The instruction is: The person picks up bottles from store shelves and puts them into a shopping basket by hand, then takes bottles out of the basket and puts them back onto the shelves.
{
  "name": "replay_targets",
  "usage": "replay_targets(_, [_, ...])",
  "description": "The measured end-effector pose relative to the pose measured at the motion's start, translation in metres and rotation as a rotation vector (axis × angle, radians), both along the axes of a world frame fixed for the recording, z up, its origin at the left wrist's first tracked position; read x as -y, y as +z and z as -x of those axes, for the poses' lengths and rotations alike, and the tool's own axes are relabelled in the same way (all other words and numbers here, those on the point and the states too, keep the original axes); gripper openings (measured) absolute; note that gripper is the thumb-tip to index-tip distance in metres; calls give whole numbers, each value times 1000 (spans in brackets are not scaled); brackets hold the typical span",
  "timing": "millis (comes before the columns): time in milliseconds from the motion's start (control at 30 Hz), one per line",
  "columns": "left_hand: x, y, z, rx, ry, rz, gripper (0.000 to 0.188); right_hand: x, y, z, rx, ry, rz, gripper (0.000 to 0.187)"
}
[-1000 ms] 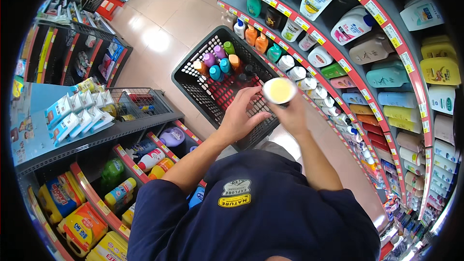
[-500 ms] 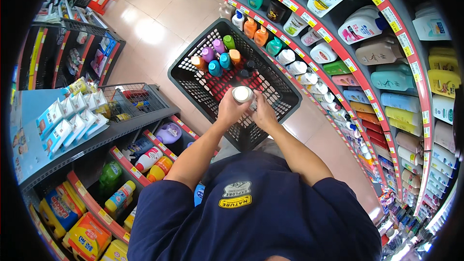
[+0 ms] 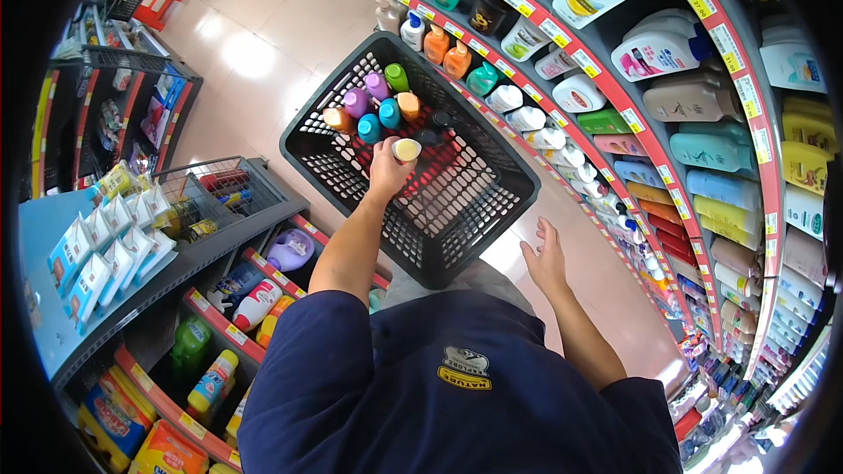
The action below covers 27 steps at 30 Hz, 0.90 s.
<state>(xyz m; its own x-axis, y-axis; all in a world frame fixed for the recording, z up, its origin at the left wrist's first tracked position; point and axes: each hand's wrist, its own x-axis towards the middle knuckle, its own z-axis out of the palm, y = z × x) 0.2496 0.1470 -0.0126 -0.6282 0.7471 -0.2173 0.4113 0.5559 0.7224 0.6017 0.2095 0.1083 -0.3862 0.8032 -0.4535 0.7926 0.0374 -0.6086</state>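
My left hand (image 3: 387, 171) grips a bottle with a pale cream cap (image 3: 406, 150), held over the black shopping basket (image 3: 303, 154). Just beyond it, several bottles stand upright at the basket's far left end: orange ones (image 3: 337, 118), purple ones (image 3: 356, 103), a green one (image 3: 397, 78), blue ones (image 3: 369, 128) and dark ones (image 3: 427, 137). The body of the held bottle is mostly hidden under its cap and my fingers. My right hand (image 3: 546, 256) is empty, its fingers apart, off the basket's near right side and close to the lower shelf.
Curved shelves (image 3: 645, 136) of shampoo and wash bottles run along the right. At left stands a display unit (image 3: 83, 320) with white-and-blue pouches (image 3: 92, 276) on top and detergent bottles (image 3: 290, 250) below. A pale tiled floor (image 3: 272, 13) stretches ahead.
My right hand has let go of the bottle and moved right, out of the basket. My left hand has carried the bottle toward the grouped bottles at the far left.
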Motion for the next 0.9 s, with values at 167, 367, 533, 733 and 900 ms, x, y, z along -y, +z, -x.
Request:
replay_targets(167, [-6, -5, 8, 26, -7, -29, 53, 0, 1, -9, 17, -12, -35, 65])
replay_targets(367, [-9, -39, 12, 159, 45, -144, 78, -21, 6, -2, -87, -43, -159, 65])
replay_targets(533, [-8, -36, 4, 110, 129, -43, 81, -87, 68, 22, -204, -105, -420, 65])
replay_targets(733, [1, -35, 3, 353, 183, -175, 82, -187, 215, 38, -530, -318, -835, 64])
replay_targets(900, [22, -30, -1, 50, 126, -83, 72, -280, 297, 34, -478, -486, -1207, 72])
